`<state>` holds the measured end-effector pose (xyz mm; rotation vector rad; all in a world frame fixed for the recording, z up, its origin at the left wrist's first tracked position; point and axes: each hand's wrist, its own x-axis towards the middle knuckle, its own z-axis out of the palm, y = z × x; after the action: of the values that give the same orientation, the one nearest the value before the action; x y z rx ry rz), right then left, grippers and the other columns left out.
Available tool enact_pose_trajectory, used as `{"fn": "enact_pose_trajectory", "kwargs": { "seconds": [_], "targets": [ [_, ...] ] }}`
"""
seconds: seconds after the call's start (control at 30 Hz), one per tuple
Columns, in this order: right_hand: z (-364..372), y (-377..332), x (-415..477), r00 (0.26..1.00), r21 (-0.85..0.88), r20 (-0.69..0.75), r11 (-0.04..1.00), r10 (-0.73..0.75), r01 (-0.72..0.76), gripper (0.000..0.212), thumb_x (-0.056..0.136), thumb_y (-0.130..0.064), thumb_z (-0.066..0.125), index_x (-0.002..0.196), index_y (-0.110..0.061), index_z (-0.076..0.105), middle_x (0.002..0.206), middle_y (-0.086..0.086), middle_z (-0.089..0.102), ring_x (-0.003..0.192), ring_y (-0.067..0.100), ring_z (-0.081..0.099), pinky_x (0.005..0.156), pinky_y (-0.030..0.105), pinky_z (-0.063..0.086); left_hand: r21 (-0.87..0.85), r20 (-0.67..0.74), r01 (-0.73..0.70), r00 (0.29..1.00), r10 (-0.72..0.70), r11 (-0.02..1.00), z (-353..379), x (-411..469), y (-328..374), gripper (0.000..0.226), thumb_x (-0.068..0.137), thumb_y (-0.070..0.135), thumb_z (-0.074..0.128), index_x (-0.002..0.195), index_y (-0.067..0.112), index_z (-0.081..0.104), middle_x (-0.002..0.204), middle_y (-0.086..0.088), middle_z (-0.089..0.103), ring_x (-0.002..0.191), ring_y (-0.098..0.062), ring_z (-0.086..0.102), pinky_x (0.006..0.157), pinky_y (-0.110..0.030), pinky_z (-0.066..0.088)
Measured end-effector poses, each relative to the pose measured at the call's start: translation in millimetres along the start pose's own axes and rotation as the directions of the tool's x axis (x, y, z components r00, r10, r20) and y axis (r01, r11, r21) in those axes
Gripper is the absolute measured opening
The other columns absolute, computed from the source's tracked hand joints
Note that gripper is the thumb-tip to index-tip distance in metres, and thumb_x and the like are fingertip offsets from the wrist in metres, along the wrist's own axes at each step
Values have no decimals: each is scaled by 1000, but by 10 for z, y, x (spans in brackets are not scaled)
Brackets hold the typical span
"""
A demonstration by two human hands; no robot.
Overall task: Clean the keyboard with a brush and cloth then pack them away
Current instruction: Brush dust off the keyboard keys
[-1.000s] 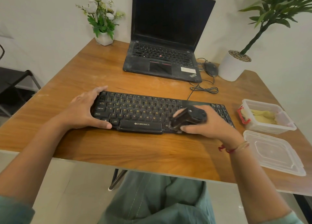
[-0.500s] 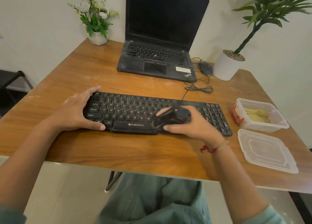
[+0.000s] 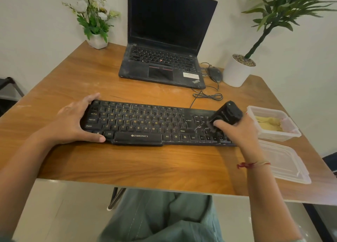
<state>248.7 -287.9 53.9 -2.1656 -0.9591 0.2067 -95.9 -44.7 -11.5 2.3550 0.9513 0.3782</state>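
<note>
Keyboard [image 3: 145,123]: black, flat on the table [image 3: 145,165], long side running left to right, space bar toward the person. It spans the gap between the two hands, one at each end. Pale dust streaks show on the keys at its right end, by the arrow keys.

Left hand [image 3: 73,121]: clasps the keyboard's left end. The thumb lies along the near edge, the fingers reach over the far left corner, and the palm is against the end.

Right hand [image 3: 237,130]: over the keyboard's right end, fingers and thumb curled round a brush [image 3: 226,115] with a stubby black body. The brush tilts, its lower end down on the keys beside the dust streaks. The bristles are too dark to make out. A red and pale thread [image 3: 251,164] circles this wrist.

Box [image 3: 279,136]: clear plastic, open, on the table just right of the keyboard, close by the right hand. A yellow cloth [image 3: 269,124] lies inside. The lid [image 3: 286,163] lies flat on the table on the box's near side; cannot tell whether the two touch.

Far side of the table:
- A laptop [image 3: 164,66] stands open, its screen dark and its deck dusty.
- A mouse [image 3: 215,73] sits to the laptop's right.
- A looped cable [image 3: 207,96] lies between the laptop and the keyboard.
- A white pot [image 3: 237,72] with a green plant stands at the far right.
- A vase [image 3: 97,41] of white flowers stands at the far left.
</note>
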Motion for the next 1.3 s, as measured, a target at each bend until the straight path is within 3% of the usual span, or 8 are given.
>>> {"fn": "enact_pose_trajectory", "kwargs": {
  "seconds": [0.27, 0.4, 0.53, 0.7, 0.83, 0.97, 1.1, 1.3],
  "targets": [
    [7, -58, 239, 997, 2, 78, 1000, -2, 2, 17, 72, -27, 76, 79, -17, 64, 73, 2, 68, 75, 22, 66, 62, 33, 53, 7, -9, 10, 1000, -10, 1000, -4, -5, 32, 117, 33, 80, 66, 136, 53, 18, 142, 7, 38, 128, -23, 38, 103, -43, 28],
    [98, -164, 138, 895, 7, 445, 999, -37, 38, 33, 74, -21, 75, 104, -13, 63, 92, 5, 70, 83, 18, 67, 66, 26, 54, -2, -14, 18, 1000, -18, 1000, -6, -6, 20, 118, 33, 80, 66, 137, 53, 18, 145, 2, 39, 129, -25, 37, 105, -46, 28],
    [-23, -137, 318, 976, 8, 214, 999, 33, -36, 33, 73, -24, 77, 101, -13, 63, 95, 9, 69, 86, 21, 66, 70, 36, 56, 13, -7, 28, 1000, -28, 1000, 7, 7, -10, 125, 33, 81, 66, 143, 48, 17, 146, 0, 39, 130, -27, 37, 104, -47, 29],
    [63, -264, 251, 886, -51, 462, 996, -38, 70, 27, 75, -20, 76, 97, -16, 60, 88, 4, 68, 76, 18, 65, 62, 26, 50, 8, -13, 15, 1000, -15, 1000, 7, 6, -3, 121, 33, 80, 66, 140, 48, 18, 146, 1, 39, 128, -26, 38, 103, -45, 29],
    [69, -210, 363, 984, -59, 179, 998, -18, 29, 28, 73, -26, 76, 94, -13, 64, 87, 6, 69, 84, 22, 66, 70, 35, 55, -14, 14, 14, 1000, -14, 1000, 5, 22, -48, 120, 29, 87, 66, 135, 57, 17, 144, 4, 40, 128, -22, 38, 105, -45, 29],
    [166, -302, 257, 905, -3, 423, 999, -34, 39, 22, 75, -19, 76, 91, -18, 60, 82, 1, 68, 71, 14, 63, 59, 21, 52, -24, 16, 10, 1000, -10, 1000, -1, 14, -27, 116, 32, 80, 69, 134, 55, 19, 146, 4, 38, 128, -21, 37, 104, -42, 29],
    [107, -222, 434, 996, -124, 86, 992, 11, 0, 25, 73, -30, 75, 87, -14, 62, 79, 1, 64, 83, 23, 64, 62, 27, 49, -43, 16, 11, 1000, -10, 999, -6, 14, -9, 117, 32, 78, 70, 135, 53, 21, 146, 4, 37, 130, -21, 37, 105, -42, 29],
    [130, -316, 394, 921, 13, 390, 999, 21, -29, 28, 76, -20, 75, 98, -19, 58, 94, 1, 66, 83, 15, 63, 62, 23, 50, -57, 25, 18, 1000, -17, 998, -7, 24, -26, 117, 29, 84, 69, 132, 59, 18, 149, 6, 35, 132, -21, 36, 109, -46, 29]
  ]
}}
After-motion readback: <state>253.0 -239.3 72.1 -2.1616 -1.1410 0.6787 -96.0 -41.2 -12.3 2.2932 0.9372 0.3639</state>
